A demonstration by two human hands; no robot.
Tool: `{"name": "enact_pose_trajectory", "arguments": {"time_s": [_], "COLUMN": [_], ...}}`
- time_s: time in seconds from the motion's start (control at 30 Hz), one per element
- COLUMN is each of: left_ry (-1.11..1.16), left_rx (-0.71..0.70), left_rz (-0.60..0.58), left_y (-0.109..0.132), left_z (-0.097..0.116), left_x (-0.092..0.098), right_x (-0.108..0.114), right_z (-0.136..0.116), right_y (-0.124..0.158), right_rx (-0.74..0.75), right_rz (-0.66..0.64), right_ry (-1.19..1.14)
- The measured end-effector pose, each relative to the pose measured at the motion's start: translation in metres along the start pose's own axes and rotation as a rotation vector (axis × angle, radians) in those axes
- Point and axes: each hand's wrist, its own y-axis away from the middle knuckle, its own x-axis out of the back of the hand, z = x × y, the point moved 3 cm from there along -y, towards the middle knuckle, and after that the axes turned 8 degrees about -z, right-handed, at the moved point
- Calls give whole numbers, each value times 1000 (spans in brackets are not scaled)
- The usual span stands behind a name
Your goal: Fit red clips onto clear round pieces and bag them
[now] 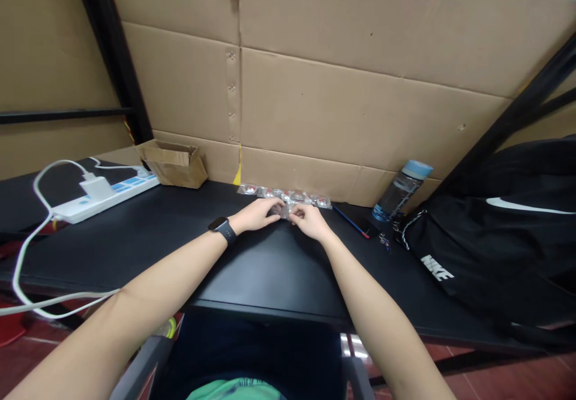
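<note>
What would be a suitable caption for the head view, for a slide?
Left hand and right hand hold a clear packet above a black table, near a row of packets.

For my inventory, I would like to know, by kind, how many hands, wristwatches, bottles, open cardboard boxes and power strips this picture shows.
Hands: 2 (left hand, right hand)
Wristwatch: 1
Bottle: 1
Open cardboard box: 1
Power strip: 1
Total: 6

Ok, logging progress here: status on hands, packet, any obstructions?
Left hand and right hand holding a packet. Row of packets close beyond. Bottle off right, not in the way.
</note>
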Motion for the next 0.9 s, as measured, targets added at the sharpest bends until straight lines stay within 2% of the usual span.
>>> {"name": "enact_pose_trajectory", "arguments": {"time_s": [0.13, 0.27, 0.4, 0.5, 0.63, 0.77, 0.83, 0.9], "left_ry": [130, 139, 59, -31, -95, -120, -167, -172], "left_rx": [128, 177, 112, 44, 3, 43, 79, 84], "left_rz": [92, 88, 97, 96, -59, -226, -238, -197], "left_y": [-1, -1, -2, -2, -2, 0, 1, 1], "left_z": [-2, -4, 0, 1, -4, -5, -3, -1], "left_x": [-2, -10, -13, -11, -11, -10, -8, -6], "right_x": [-4, -7, -3, -1, -2, -4, -3, -1], "right_z": [6, 8, 0, -8, -11, -9, -10, -11], "right_y": [-1, 0, 3, 5, 4, 5, 5, 6], "right_rx": [-94, -142, -14, 106, 144, 136, 130, 109], "right_rz": [-82, -84, -6, 2, -62, -156, -175, -162], "right_ry": [-178, -159, 24, 173, 272, 270, 243, 174]}}
